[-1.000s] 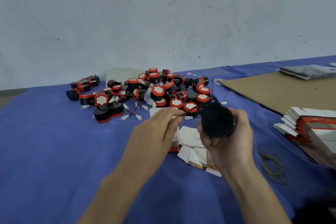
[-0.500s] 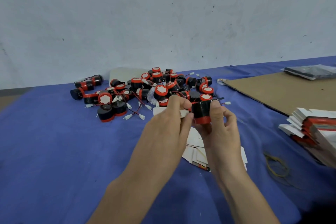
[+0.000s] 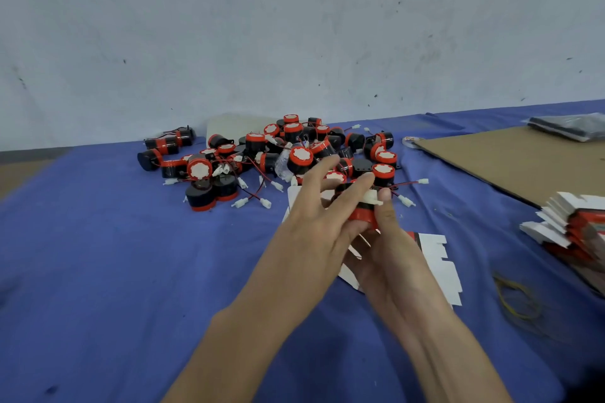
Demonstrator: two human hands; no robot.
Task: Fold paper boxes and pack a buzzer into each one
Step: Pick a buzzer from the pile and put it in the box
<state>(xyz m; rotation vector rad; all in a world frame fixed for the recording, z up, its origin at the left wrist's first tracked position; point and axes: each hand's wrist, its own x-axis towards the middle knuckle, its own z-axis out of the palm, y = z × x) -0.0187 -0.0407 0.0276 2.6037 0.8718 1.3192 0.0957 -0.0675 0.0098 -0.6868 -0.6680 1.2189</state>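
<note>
A black buzzer with a red band [image 3: 362, 213] sits between both hands above the blue table. My right hand [image 3: 391, 255] grips it from below, thumb up on its side. My left hand [image 3: 314, 216] lies over its left side with fingers spread, fingertips touching the white connector [image 3: 373, 198] on its wire. A pile of several black-and-red buzzers [image 3: 281, 154] with red wires lies behind the hands. Flat white paper box blanks [image 3: 438, 258] lie on the cloth under and right of my hands, partly hidden.
A stack of flat red-and-white box blanks [image 3: 576, 226] lies at the right edge. A brown cardboard sheet [image 3: 510, 160] covers the far right, with a dark plastic bag [image 3: 569, 127] on it. Rubber bands [image 3: 517, 301] lie near the right. A grey wall stands behind the table.
The buzzer went from facing me to upright in my right hand. My left hand moved over it, its fingers spreading and pressing the wire connector against the buzzer's side.
</note>
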